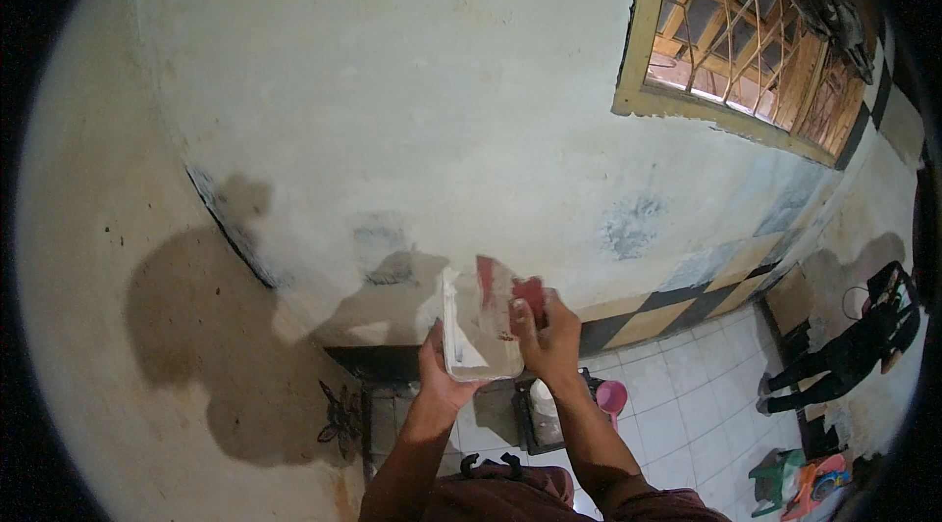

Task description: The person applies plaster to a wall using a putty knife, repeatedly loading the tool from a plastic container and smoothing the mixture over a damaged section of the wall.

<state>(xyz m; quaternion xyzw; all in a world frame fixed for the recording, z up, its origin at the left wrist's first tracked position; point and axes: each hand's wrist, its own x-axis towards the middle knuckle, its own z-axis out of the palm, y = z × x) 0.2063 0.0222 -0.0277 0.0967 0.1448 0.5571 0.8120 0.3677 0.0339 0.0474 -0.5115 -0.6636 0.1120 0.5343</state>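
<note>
My left hand (442,375) is closed round the side and base of an open pale rectangular plastic container (461,326) with white material inside. My right hand (551,336) grips a red-handled scraper (527,301), its flat blade held over the container. Both hands are low in front of a pale, patchily painted wall (412,110), with their shadows on it.
A barred window (633,61) is upper right, above checkered wall paint. A person (839,360) in dark clothes stands at right. On the tiled floor (687,394) below are a pink dipper (610,396), a dark tray (535,443) holding a white item and colourful plastic objects (814,483).
</note>
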